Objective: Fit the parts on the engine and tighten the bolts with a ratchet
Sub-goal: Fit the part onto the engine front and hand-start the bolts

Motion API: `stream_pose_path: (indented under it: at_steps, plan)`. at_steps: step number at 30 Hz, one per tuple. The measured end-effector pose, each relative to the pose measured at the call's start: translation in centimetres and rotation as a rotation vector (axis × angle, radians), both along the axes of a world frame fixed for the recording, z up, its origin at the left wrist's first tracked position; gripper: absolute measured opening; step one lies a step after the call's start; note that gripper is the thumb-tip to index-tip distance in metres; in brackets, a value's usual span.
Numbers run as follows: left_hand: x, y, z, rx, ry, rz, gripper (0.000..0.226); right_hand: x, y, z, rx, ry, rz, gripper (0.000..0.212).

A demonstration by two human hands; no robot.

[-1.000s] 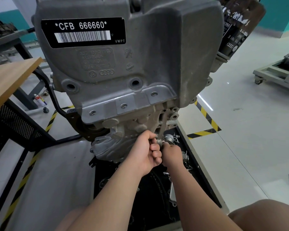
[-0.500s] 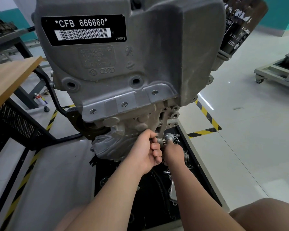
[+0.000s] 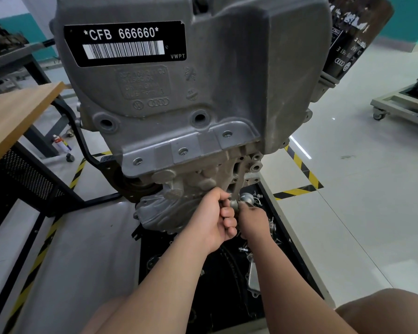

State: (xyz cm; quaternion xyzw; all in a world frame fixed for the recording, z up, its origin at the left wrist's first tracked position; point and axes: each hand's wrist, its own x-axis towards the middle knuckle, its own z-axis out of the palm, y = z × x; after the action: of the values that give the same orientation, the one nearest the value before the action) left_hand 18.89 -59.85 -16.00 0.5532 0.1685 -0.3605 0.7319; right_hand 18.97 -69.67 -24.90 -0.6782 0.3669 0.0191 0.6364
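A large grey cast engine [image 3: 203,92] with a black CFB 666660 label hangs on a stand and fills the upper view. Under its lower front edge my left hand [image 3: 212,218] and my right hand [image 3: 253,220] are pressed together, fingers curled around a small silvery metal part [image 3: 234,203] held against the engine. A round silver fitting [image 3: 247,197] shows just above my right hand. Which hand bears the part I cannot tell for sure; both touch it. No ratchet is visible.
A black tray [image 3: 285,225] under the engine holds several loose bolts and metal parts. A wooden bench top [image 3: 12,124] stands at left, with a spray can [image 3: 60,143] on the floor. Yellow-black tape [image 3: 302,169] marks the floor; a wheeled cart [image 3: 401,104] stands at far right.
Both hands stay at the same spot under the engine, with only slight finger shifts around the small part. The view has barely tilted.
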Motion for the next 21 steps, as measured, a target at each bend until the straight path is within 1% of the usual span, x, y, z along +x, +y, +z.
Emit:
stream_pose_path:
  at_steps: [2,4,6,8,13,18,21]
  plan:
    - [0.00,-0.01,0.01,-0.001,-0.003,-0.001,0.022,-0.04,0.00,0.18,0.026,-0.003,0.009,0.036]
    - [0.00,-0.01,0.03,-0.001,-0.001,0.002,0.022,0.11,0.02,0.19,-0.005,0.009,0.014,0.034]
    - [0.00,0.01,0.04,-0.002,0.003,0.004,0.022,0.19,0.18,0.20,-0.043,0.016,0.044,0.037]
    - [-0.02,0.02,0.04,-0.003,0.001,0.005,0.022,0.21,0.23,0.09,-0.017,0.000,0.063,0.034]
    - [0.00,-0.05,0.02,0.001,0.000,0.002,0.023,0.27,0.07,0.23,-0.039,0.024,0.034,0.040]
    - [-0.03,-0.05,-0.05,-0.004,-0.004,0.001,0.024,0.15,-0.08,-0.18,0.081,-0.013,0.026,0.025]
    - [-0.03,-0.01,-0.08,-0.005,-0.006,-0.001,0.024,0.20,-0.18,-0.40,0.064,0.021,0.007,0.036]
